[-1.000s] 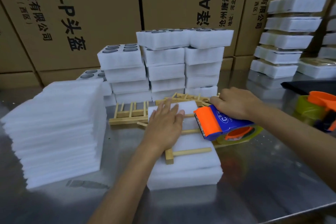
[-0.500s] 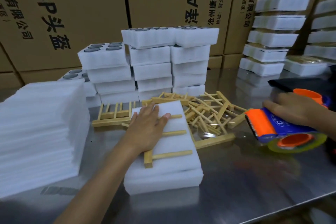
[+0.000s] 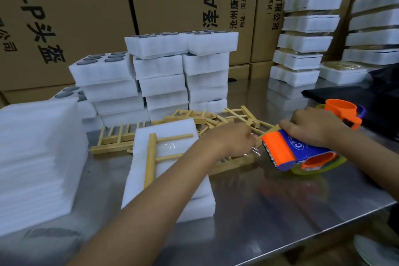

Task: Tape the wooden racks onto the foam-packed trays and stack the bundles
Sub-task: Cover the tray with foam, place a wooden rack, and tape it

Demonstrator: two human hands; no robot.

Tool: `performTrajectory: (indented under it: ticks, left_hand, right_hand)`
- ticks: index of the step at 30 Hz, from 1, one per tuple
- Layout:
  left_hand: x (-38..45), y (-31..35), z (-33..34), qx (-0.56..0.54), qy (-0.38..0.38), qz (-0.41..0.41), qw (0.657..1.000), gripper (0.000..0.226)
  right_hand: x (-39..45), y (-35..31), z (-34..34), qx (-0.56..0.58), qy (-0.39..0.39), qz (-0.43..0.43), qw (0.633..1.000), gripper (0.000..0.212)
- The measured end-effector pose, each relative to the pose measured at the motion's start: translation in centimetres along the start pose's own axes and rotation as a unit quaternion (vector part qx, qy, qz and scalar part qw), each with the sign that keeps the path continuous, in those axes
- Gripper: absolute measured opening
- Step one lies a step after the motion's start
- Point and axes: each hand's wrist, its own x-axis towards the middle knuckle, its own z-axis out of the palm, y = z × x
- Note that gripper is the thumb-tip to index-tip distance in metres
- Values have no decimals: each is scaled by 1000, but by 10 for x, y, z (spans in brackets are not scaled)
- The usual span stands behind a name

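Left hand [image 3: 234, 142] pinching tape end [image 3: 255, 152]; right hand [image 3: 311, 127] clamped on tape dispenser [image 3: 302, 153], right of foam tray [image 3: 172, 170] carrying wooden rack [image 3: 155, 153]; film likely clingy, rack stiff, light

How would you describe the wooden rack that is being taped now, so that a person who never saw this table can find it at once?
Start from the tall pile of flat foam sheets at the left of the metal table. Just to its right lies a foam-packed tray, and the wooden rack rests on top of it. Unlike the loose racks heaped on the table behind, it alone lies on white foam.
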Motion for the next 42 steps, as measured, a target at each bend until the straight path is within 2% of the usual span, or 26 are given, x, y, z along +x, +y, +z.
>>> performTrajectory:
  ticks: [2,5,9,13,17,20,22,25,28,31,33,35,37,38,42]
  left_hand:
    - [10,-7,12,-90,-45,-24,995,35]
    - [14,-27,22,-203,-10,-34,979,28]
    - [10,-36,21,-280,25,-28,959,19]
    - [8,-34,27,-285,61,12,956,19]
    - [3,-33,32,-201,88,91,971,14]
    - [1,-32,32,-175,99,115,973,13]
    - [1,-32,31,-182,107,116,970,12]
    - [2,-31,31,-192,108,121,968,11]
    - [0,-29,28,-237,118,127,956,9]
    - [-5,-30,26,-341,159,157,913,9]
    - [-5,-32,24,-376,163,155,899,9]
    - [-4,-32,22,-394,148,138,896,10]
    - [-3,-31,20,-405,130,123,897,10]
    - [-3,-31,20,-413,123,122,894,9]
    - [-4,-32,20,-404,100,111,902,13]
  right_hand:
    - [-2,0,-1,4,-4,5,1000,48]
    - [-1,-1,-1,-30,-23,-1,999,46]
    - [4,-18,4,-57,-12,9,998,46]
    - [2,-27,6,-54,8,46,997,44]
    - [-6,-42,10,-48,56,96,993,40]
    - [-16,-50,9,-41,103,125,986,36]
    - [-22,-49,5,-49,124,125,983,33]
    - [-29,-52,6,-99,115,96,984,26]
    - [-25,-54,5,-108,82,126,983,25]
    - [-22,-49,3,-142,49,157,976,29]
    - [-30,-46,7,-139,67,162,975,26]
    - [-43,-41,13,-77,146,197,966,38]
    - [-56,-32,23,28,233,251,939,52]
    - [-65,-29,30,38,250,260,932,54]
    - [-95,-34,48,18,194,231,953,51]
